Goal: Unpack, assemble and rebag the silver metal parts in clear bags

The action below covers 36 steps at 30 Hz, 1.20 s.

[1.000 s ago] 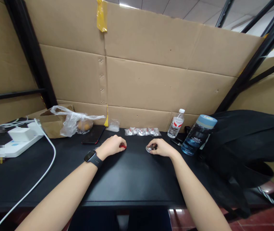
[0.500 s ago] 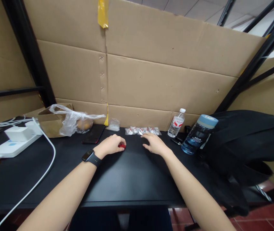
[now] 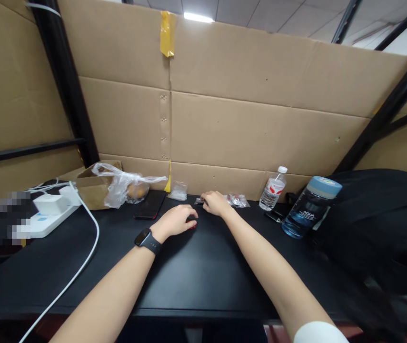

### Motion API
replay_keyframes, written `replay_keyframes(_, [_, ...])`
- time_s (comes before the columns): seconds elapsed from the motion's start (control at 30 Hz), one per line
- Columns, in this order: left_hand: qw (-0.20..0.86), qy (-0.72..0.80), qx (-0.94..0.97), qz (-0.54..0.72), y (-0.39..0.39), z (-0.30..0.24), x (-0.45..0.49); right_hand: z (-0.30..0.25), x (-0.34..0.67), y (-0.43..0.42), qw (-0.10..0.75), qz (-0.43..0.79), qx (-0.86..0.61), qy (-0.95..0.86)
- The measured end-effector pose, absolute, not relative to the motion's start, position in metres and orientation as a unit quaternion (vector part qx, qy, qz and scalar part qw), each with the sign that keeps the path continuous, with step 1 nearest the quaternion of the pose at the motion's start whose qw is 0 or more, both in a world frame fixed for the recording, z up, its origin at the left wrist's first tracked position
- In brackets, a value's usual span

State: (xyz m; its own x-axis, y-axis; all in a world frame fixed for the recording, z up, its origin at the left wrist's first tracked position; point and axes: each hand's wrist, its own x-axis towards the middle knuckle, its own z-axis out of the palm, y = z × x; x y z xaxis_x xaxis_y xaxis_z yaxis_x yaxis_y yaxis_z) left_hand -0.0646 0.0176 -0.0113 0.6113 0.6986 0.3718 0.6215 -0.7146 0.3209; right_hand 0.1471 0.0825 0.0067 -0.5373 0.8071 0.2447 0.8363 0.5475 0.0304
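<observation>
Shifted right hand [image 3: 215, 202] from mid-worktop back to strip of clear plastic packets holding silver-and-red parts [image 3: 238, 200] against brown cardboard wall [image 3: 260, 133]. Curled onto strip's left end, pinch unclear. Kept left hand [image 3: 175, 221] cupped over small red piece [image 3: 192, 226] on black worktop [image 3: 196, 271], grip hidden.
</observation>
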Motion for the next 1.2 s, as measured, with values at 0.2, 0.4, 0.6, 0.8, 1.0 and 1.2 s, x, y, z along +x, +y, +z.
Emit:
replay_keyframes(0.2, [0.079, 0.352, 0.887, 0.287, 0.012, -0.008, -0.056, 0.015, 0.171, 0.054, 0.190, -0.023, -0.464, -0.865])
replay_keyframes(0.4, [0.076, 0.309, 0.920, 0.227, -0.008, -0.009, -0.035, 0.015, 0.203, 0.021, 0.287, 0.161, -0.437, -0.837])
replay_keyframes(0.6, [0.073, 0.301, 0.932, 0.188, -0.023, -0.005, -0.028, 0.010, 0.222, 0.006, 0.336, 0.353, -0.446, -0.751])
replay_keyframes(0.8, [0.189, 0.354, 0.844, 0.355, -0.014, -0.007, -0.020, 0.023, 0.226, 0.000, 0.376, 0.432, -0.378, -0.727])
replay_keyframes(1.0, [0.291, 0.342, 0.792, 0.413, -0.011, -0.014, -0.009, 0.032, 0.235, -0.007, 0.316, 0.503, -0.352, -0.723])
replay_keyframes(1.2, [0.312, 0.344, 0.785, 0.410, -0.014, -0.015, -0.005, 0.033, 0.235, -0.005, 0.386, 0.470, -0.359, -0.708])
